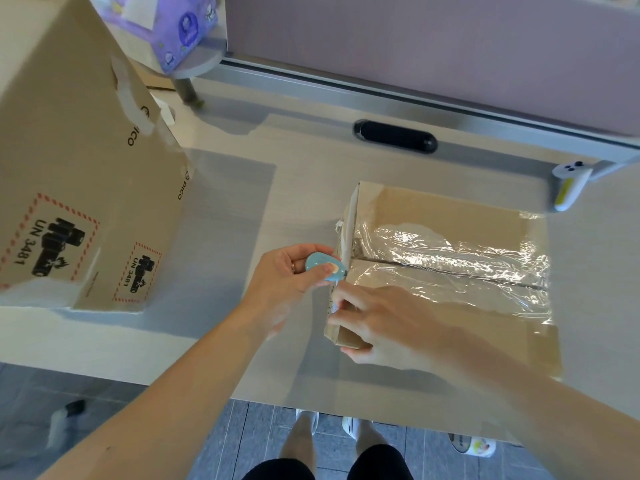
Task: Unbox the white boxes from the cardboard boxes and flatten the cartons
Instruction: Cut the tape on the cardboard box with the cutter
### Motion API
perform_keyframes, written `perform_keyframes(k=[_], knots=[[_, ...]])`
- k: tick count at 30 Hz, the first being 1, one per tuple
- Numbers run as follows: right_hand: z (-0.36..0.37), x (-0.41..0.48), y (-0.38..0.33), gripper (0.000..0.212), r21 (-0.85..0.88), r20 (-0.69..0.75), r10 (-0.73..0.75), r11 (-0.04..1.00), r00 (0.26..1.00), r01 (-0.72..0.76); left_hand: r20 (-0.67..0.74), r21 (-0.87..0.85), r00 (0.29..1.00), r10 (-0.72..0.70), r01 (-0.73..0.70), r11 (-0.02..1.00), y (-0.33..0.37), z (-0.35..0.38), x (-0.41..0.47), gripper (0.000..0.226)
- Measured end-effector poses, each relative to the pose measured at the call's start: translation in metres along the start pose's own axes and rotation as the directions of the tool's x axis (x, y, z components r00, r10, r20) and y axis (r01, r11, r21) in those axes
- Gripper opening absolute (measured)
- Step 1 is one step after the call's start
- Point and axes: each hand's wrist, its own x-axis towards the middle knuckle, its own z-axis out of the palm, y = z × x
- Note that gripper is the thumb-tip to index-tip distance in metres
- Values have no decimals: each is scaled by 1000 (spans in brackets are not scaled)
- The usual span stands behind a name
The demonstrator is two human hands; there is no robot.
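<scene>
Fingers [349,297] of the right hand [381,327] are curling over the nearest corner of the taped cardboard box [433,209], steadying it. Just beyond, the left hand [287,271] is pinching a blue cutter [323,266] at the tape seam [450,271]. Tape-cutting appears to be under way; next, the blade likely needs drawing along that seam. Far left of both hands, a large carton [76,168] is standing.
</scene>
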Motion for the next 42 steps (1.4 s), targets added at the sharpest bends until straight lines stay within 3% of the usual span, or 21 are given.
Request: perform_keyframes(k=[10, 14, 21, 28, 34, 42], knots=[[-2, 1, 0, 29, -7, -46, -25, 1000, 999, 25, -7, 65, 1000, 26, -26, 998, 3, 1, 3, 23], [0, -1, -1, 29, -33, -68, -22, 999, 997, 19, -179, -146, 984, -1, -26, 989, 2, 1, 8, 19], [-1, -2, -3, 33, -60, -74, -21, 998, 997, 16, -2, 95, 1000, 23, -23, 995, 9, 1, 0, 22], [0, -3, -3, 31, -52, -58, -36, 998, 998, 33, -3, 48, 1000, -2, 3, 999, -1, -1, -13, 20], [-1, -1, -2, 35, -23, -63, -47, 999, 997, 45, -108, -19, 994, 21, -23, 1000, -5, 12, -9, 19], [4, -2, -2, 30, -38, -64, -52, 998, 997, 49, -138, -21, 990, 4, -7, 1000, -6, 16, -8, 19]])
